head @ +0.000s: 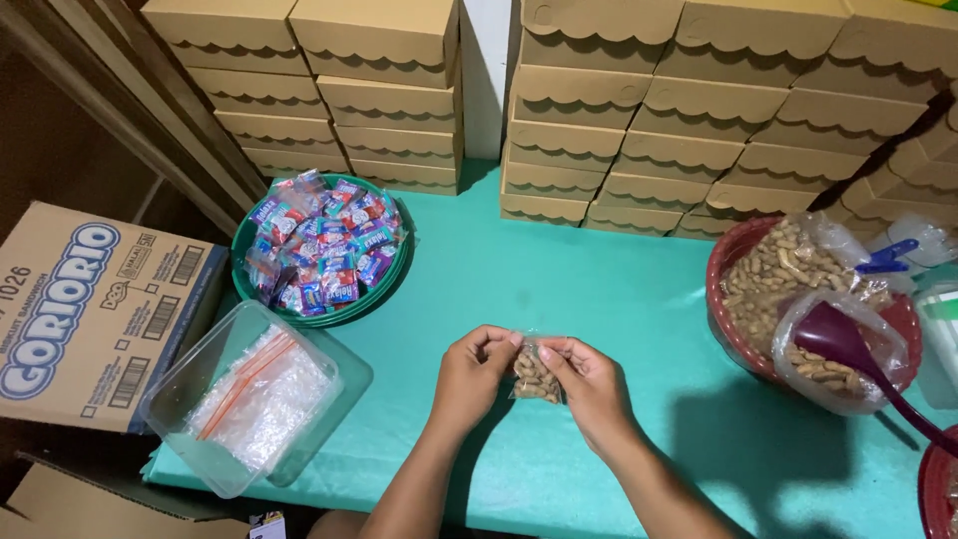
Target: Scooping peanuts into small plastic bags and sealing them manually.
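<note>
Over the teal table (pixel 559 289), my left hand (pixel 474 371) and my right hand (pixel 589 384) pinch the top edge of a small clear bag of peanuts (pixel 534 377) from either side. The bag hangs between my fingers, just above the table, partly filled with peanuts in their shells. Both hands meet at the bag's mouth.
A red basket of peanuts (pixel 798 284) with a purple scoop (pixel 858 354) sits at the right. At the left stand a green bowl of wrapped snacks (pixel 321 250), a clear tub of empty zip bags (pixel 254 399) and a cardboard carton (pixel 90 309). Stacked tan boxes (pixel 639 120) line the back.
</note>
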